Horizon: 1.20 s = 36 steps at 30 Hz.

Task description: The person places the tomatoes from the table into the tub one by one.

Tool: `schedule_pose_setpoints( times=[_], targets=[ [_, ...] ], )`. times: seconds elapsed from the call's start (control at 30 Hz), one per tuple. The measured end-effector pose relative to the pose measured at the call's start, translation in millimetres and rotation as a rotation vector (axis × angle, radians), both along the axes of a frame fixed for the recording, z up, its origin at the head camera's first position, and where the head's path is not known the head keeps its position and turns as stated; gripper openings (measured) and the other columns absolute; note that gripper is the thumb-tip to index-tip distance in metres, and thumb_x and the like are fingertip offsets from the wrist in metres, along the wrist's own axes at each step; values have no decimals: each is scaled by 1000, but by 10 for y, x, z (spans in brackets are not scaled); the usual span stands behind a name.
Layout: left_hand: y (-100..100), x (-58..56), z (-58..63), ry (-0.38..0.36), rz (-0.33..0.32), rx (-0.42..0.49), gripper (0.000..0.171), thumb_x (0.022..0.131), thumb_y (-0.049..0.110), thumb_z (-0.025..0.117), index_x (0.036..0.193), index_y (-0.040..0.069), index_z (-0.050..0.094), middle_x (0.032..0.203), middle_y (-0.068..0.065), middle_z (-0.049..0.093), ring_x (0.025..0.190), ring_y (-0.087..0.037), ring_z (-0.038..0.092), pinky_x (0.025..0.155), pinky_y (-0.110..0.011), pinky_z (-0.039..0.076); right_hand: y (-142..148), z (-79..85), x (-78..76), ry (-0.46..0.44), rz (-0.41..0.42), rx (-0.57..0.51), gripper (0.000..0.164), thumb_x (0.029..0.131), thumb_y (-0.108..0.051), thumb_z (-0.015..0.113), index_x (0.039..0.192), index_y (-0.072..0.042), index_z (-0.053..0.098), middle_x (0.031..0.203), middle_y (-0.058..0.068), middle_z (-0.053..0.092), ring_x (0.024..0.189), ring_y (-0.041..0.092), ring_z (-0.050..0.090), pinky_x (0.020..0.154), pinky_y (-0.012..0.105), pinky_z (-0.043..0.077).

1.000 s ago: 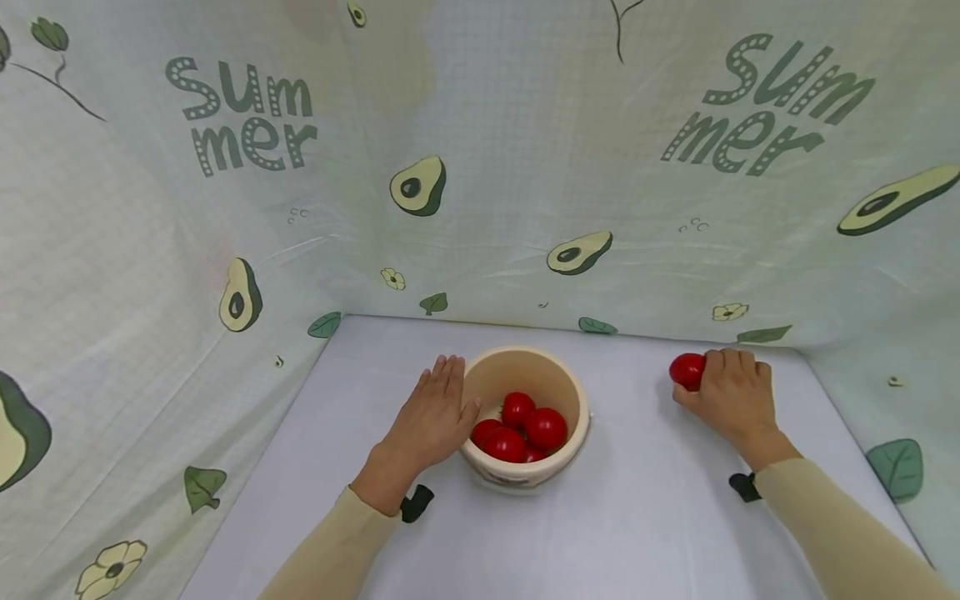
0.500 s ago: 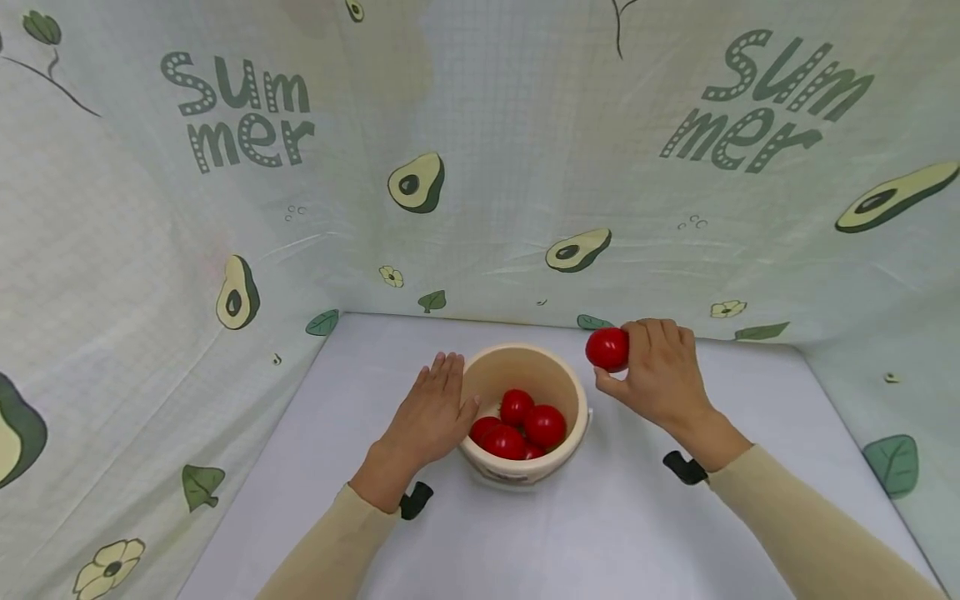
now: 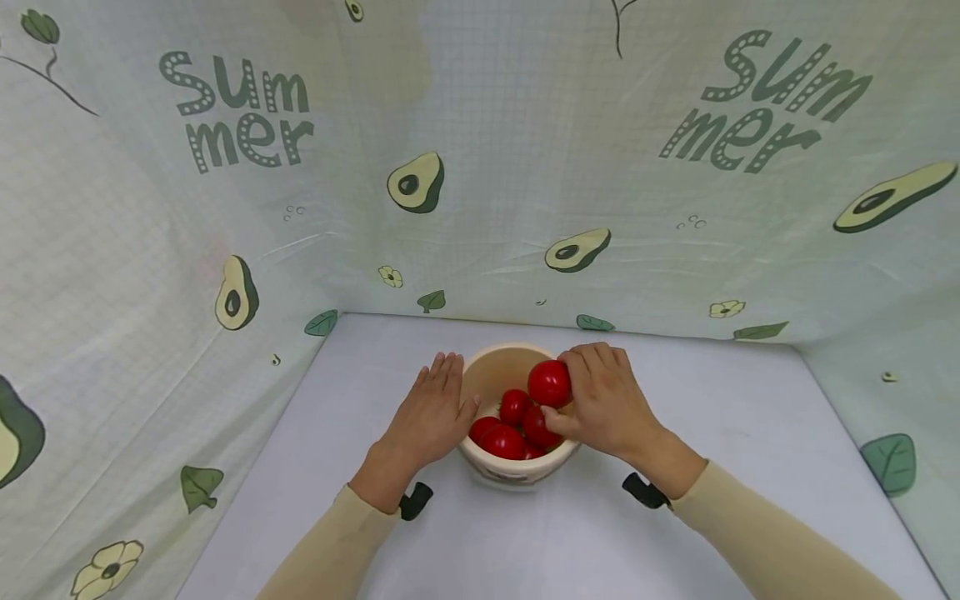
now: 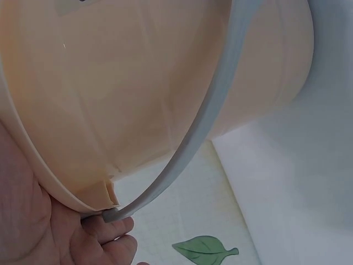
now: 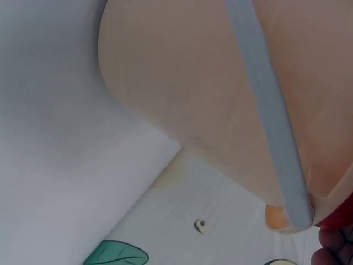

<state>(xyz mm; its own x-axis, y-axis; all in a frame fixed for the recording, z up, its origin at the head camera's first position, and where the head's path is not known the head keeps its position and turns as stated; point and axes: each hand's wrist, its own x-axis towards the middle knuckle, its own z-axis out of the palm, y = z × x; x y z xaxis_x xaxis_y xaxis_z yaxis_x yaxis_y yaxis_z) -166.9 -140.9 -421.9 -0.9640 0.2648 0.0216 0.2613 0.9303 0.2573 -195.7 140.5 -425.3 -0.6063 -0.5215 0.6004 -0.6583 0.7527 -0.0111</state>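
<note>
A cream bucket (image 3: 491, 360) stands on the table with several red tomatoes (image 3: 504, 442) inside. Over its right side my right hand (image 3: 609, 406) grips another tomato (image 3: 550, 383) at the level of the rim. Part of that fruit and a few fingers (image 5: 333, 245) show at the corner of the right wrist view. My left hand (image 3: 433, 417) rests on the bucket's left rim, its fingers straight and together. In the left wrist view the palm lies against the rim, near the end of the grey handle (image 4: 190, 132).
The white table (image 3: 720, 400) reaches back to a hanging cloth (image 3: 495, 150) printed with avocados, leaves and lettering. The bucket's handle hangs down along its near side. Black camera mounts (image 3: 416, 501) sit at both wrists.
From the far right of the table, my right hand has carried the tomato leftward, raised it, and brought it over the bucket. The left hand has stayed on the rim.
</note>
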Motion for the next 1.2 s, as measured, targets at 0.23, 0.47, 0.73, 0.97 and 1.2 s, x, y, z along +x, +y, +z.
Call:
schedule_pose_setpoints(
  times=[0.23, 0.47, 0.73, 0.97, 1.2],
  targets=[
    [0, 0, -3, 14, -3, -1, 73, 111, 42, 45, 164, -6, 27, 170, -21, 32, 162, -36, 22, 131, -52, 21, -104, -20, 25, -35, 36, 7, 59, 78, -47, 75, 114, -2, 63, 107, 14, 65, 102, 32, 57, 83, 48, 45],
    [2, 2, -14, 29, 0, 1, 73, 110, 42, 47, 163, -5, 29, 169, -21, 34, 162, -36, 24, 131, -51, 22, -132, -22, 23, -62, 55, 26, 59, 80, -48, 75, 116, -2, 64, 110, 14, 66, 106, 31, 58, 88, 48, 46],
    [7, 2, -15, 32, 6, 0, 73, 110, 43, 47, 163, -5, 30, 169, -20, 34, 161, -36, 24, 131, -51, 22, -132, -20, 24, -83, 94, 63, 64, 83, -49, 78, 125, -2, 65, 119, 14, 67, 114, 31, 57, 92, 49, 47],
    [2, 5, -18, 21, 0, 14, 73, 110, 40, 47, 163, -5, 29, 170, -21, 34, 162, -36, 24, 131, -52, 21, -107, -40, 40, -65, 118, 83, 71, 92, -51, 74, 139, 0, 62, 132, 17, 65, 123, 34, 57, 98, 52, 48],
    [2, 18, -9, 5, 4, 26, 73, 110, 41, 46, 164, -5, 28, 170, -20, 33, 162, -37, 23, 131, -53, 20, -71, -89, 94, -118, 32, 30, 74, 98, -51, 63, 145, 5, 56, 142, 22, 60, 135, 41, 51, 110, 62, 42]
  ],
)
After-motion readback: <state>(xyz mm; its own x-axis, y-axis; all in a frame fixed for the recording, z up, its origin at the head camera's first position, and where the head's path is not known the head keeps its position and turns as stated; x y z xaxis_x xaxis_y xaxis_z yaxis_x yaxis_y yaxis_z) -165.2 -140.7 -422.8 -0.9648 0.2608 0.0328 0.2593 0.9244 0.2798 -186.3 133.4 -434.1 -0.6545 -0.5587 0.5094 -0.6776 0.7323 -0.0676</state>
